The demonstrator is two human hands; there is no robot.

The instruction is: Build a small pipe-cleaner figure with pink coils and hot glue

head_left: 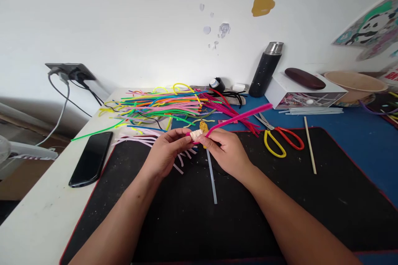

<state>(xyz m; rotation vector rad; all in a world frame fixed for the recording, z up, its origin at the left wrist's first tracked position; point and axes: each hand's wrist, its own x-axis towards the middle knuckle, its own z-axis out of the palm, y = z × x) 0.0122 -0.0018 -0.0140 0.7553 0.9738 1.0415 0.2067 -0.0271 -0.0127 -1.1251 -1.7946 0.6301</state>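
Over the black mat [199,223], both hands meet at a small coil of cream-white pipe cleaner [196,134]. The fingers of my left hand [169,147] are closed on its left end, where some pink shows. My right hand [228,149] pinches a magenta pipe cleaner [242,115] beside the coil; its long free end slants up to the right. Behind the fingertips is a yellow glue gun [203,127], partly hidden. A translucent glue stick [212,177] extends from it toward me on the mat.
Many coloured pipe cleaners [161,107] are heaped at the back. Scissors [275,132] and a pale wooden stick [310,145] lie to the right. A phone [91,159] lies at left. A dark flask [265,70] and a white drawer box [306,87] stand by the wall.
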